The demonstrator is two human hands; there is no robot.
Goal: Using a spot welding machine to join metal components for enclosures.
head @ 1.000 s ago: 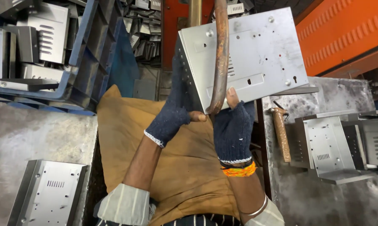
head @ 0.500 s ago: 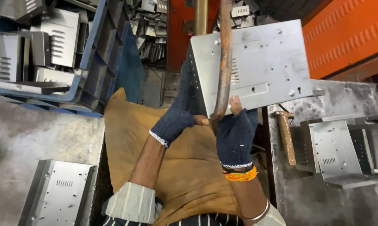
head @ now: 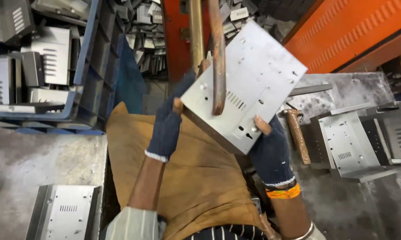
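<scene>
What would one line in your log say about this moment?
left hand: gloved, grips metal panel edge | right hand: gloved, holds panel's lower corner | panel: tilted, behind rusty rod | lap: brown cloth

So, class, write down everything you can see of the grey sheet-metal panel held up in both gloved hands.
The grey sheet-metal panel is flat and dull silver, with small punched holes, a row of short vent slots and folded edges. It is tilted, one corner pointing up. The left hand in a dark blue knit glove grips its left corner; the right hand holds its lower edge. A rusty brown curved rod crosses in front of it.
</scene>
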